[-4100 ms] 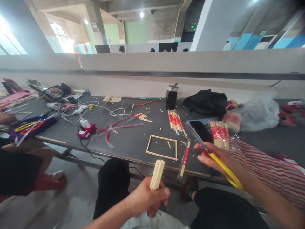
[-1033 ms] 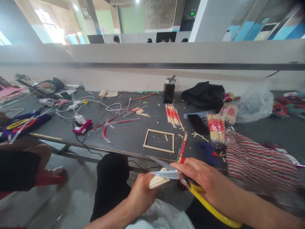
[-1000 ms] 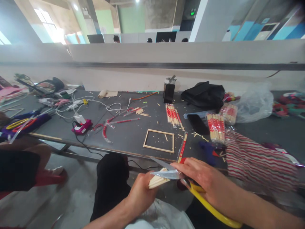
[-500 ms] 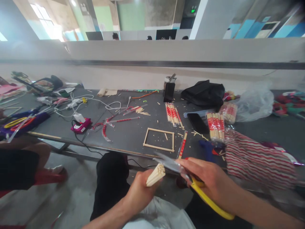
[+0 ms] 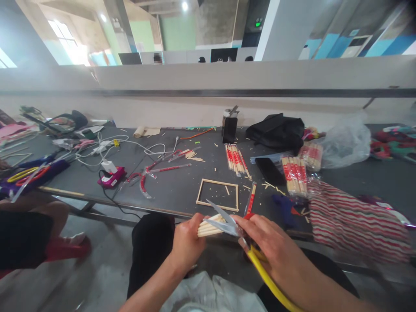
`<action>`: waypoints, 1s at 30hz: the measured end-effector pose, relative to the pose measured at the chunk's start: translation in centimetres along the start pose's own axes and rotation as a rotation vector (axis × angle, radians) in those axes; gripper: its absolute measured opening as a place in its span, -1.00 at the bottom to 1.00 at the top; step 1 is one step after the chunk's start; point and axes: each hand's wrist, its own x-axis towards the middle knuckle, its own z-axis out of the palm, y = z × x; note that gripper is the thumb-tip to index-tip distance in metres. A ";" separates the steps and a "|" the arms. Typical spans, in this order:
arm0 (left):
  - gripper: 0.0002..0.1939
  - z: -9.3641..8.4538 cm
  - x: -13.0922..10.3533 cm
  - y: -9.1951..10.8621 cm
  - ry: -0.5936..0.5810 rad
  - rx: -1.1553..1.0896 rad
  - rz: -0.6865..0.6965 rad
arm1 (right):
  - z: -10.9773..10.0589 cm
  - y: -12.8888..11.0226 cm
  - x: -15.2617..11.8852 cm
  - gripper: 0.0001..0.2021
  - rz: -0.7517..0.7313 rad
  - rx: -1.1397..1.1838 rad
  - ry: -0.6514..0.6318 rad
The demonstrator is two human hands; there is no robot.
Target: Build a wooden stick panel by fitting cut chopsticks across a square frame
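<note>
The dark worktop fronts a pale wall; on it lies one wooden frame. The left hand grips sticks, the right one pair of scissors.

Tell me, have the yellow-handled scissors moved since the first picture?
Yes: against the phone lying on the table, the scissors have shifted left and nearer the camera, to the sticks.

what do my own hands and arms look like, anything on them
The left hand and right hand are both ungloved, with no watch or bracelet at either wrist. No sleeve shows, and I can make out no ring.
</note>
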 end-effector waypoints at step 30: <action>-0.87 0.4 0.5 -1.9 0.147 0.066 0.154 | 2.0 -0.2 -0.3 -0.33 0.017 -0.010 0.126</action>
